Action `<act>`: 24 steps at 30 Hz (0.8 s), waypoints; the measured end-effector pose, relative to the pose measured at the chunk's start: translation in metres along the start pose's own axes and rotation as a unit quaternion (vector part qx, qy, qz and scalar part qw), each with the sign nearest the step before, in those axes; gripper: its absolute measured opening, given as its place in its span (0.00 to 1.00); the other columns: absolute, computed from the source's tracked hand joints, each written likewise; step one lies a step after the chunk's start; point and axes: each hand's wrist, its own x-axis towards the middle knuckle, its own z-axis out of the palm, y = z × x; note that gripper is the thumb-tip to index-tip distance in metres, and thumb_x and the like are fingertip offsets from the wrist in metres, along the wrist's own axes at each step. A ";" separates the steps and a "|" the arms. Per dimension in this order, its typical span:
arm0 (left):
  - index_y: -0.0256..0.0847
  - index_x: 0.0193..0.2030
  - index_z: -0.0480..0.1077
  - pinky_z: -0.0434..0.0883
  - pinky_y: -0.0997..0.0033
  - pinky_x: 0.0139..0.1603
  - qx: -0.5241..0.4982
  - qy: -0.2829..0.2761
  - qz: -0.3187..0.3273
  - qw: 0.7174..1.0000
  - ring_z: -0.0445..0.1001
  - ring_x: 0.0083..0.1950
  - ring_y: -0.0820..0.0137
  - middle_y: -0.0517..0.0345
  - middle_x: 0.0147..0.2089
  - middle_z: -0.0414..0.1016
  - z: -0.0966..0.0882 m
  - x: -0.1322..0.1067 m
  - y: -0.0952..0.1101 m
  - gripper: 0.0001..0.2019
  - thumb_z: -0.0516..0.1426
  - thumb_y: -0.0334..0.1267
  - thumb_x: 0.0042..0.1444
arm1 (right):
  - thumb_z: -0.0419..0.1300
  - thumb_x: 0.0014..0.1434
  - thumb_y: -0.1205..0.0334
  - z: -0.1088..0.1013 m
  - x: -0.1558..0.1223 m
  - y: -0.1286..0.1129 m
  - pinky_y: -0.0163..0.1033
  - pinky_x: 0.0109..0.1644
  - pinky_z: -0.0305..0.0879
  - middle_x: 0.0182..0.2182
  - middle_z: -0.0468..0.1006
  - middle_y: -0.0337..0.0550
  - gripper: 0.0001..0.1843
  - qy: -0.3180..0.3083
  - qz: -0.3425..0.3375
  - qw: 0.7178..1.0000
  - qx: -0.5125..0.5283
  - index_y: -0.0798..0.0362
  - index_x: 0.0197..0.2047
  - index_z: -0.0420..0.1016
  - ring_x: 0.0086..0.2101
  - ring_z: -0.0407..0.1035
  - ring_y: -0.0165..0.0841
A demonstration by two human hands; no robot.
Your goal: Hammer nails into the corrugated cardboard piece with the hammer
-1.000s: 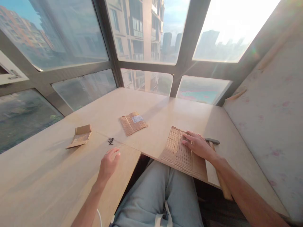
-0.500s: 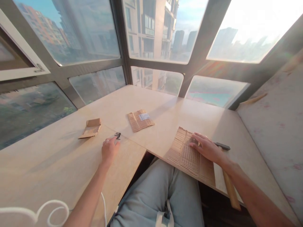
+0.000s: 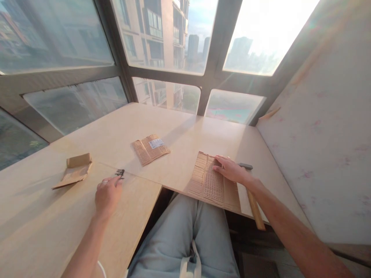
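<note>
My left hand reaches over the left part of the table, thumb and forefinger at the edge of a small pile of black screws or nails. Its fingers look slightly apart, and I see nothing held between them. My right hand lies with fingers spread on a flat piece of corrugated cardboard marked with rows of small dark holes. Partly beneath my right forearm is a hammer, its metal head beyond the wrist and its wooden handle sticking out past the table's front edge.
A folded cardboard piece stands at the left. Another flat cardboard piece with a white label lies mid-table. The pale tabletop has a notched front edge above my legs. Windows close off the back, and a patterned wall the right.
The view has swung right, so everything sits further left. My left thumb and forefinger have drawn closer together at the black pile. My right hand stays on the cardboard.
</note>
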 end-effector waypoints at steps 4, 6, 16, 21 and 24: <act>0.29 0.52 0.74 0.68 0.56 0.54 -0.004 0.000 0.018 1.000 0.73 0.48 0.53 0.36 0.47 0.77 0.000 0.006 0.002 0.23 0.49 0.42 0.58 | 0.53 0.65 0.53 0.000 0.000 -0.002 0.60 0.64 0.53 0.58 0.71 0.60 0.21 -0.001 0.003 1.000 -0.011 0.54 0.57 0.69 0.59 0.63 0.50; 0.30 0.50 0.75 0.68 0.57 0.54 -0.006 -0.007 0.026 1.000 0.73 0.48 0.53 0.36 0.47 0.77 0.000 0.009 0.003 0.22 0.49 0.41 0.58 | 0.53 0.65 0.53 0.000 0.000 -0.002 0.61 0.64 0.51 0.60 0.69 0.61 0.21 -0.003 0.006 1.000 -0.014 0.54 0.57 0.69 0.61 0.61 0.51; 0.37 0.41 0.76 0.70 0.58 0.46 -0.018 -0.037 0.008 0.999 0.73 0.44 0.54 0.42 0.43 0.77 -0.008 0.016 0.006 0.17 0.48 0.41 0.58 | 0.54 0.65 0.51 -0.003 0.000 -0.008 0.61 0.64 0.51 0.54 0.73 0.57 0.16 -0.009 -0.002 1.000 -0.013 0.53 0.50 0.70 0.56 0.65 0.48; 0.36 0.43 0.75 0.71 0.56 0.45 -0.050 -0.025 -0.014 0.998 0.74 0.41 0.54 0.43 0.38 0.77 -0.012 0.015 0.005 0.17 0.50 0.40 0.54 | 0.57 0.64 0.50 -0.004 -0.001 -0.007 0.61 0.64 0.51 0.55 0.73 0.56 0.19 0.013 -0.004 1.000 0.006 0.51 0.53 0.70 0.55 0.66 0.49; 0.34 0.45 0.74 0.71 0.54 0.47 -0.092 0.028 -0.029 0.995 0.74 0.39 0.55 0.42 0.40 0.76 -0.022 0.007 0.024 0.19 0.51 0.41 0.52 | 0.59 0.62 0.50 -0.001 -0.001 -0.004 0.58 0.64 0.53 0.56 0.72 0.55 0.22 0.036 -0.009 0.999 0.013 0.49 0.57 0.68 0.56 0.66 0.48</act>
